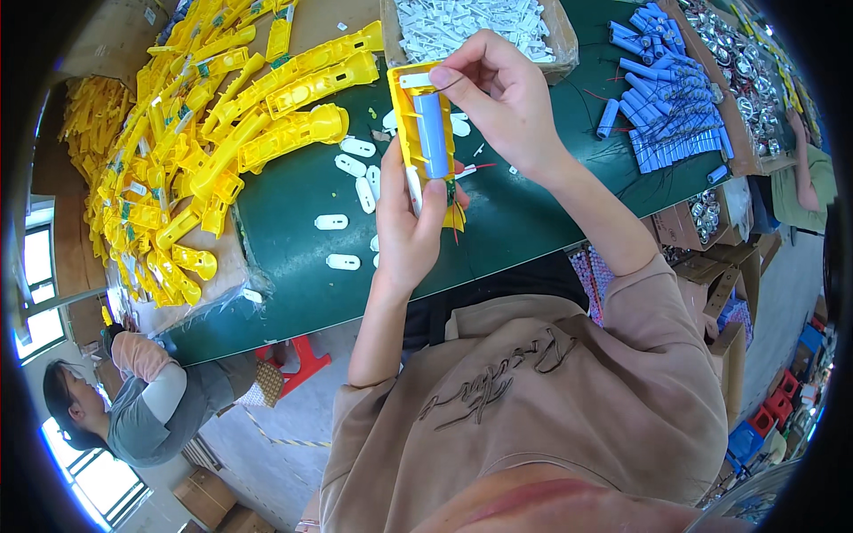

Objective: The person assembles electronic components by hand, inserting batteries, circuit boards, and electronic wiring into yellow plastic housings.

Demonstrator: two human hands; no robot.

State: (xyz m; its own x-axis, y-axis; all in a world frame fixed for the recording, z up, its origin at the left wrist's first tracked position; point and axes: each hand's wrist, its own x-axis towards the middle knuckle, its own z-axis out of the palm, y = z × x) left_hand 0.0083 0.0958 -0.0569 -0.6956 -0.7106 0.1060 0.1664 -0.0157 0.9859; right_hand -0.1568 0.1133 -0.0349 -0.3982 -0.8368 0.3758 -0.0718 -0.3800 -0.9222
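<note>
My left hand (408, 235) is closed around a yellow plastic housing (405, 120), held upright above the table with its hollow side toward me. Inside it lies a blue cylindrical battery (431, 138), the left thumb at its lower end. A small white plastic piece (415, 81) sits at the housing's top end. There my right hand (511, 111) pinches with thumb and fingertips; a thin dark line, perhaps a wire, shows at them, but what they grip is unclear. A green circuit board (450, 193) and red wire show low on the housing, partly behind the left hand.
Yellow housings (293, 84) are heaped at left. Loose white oval pieces (331, 222) lie on the green table (293, 275). A box of white parts (471, 27) stands at the back. Blue batteries (653, 98) and round metal parts (742, 71) are at right. Another person (147, 400) sits at left.
</note>
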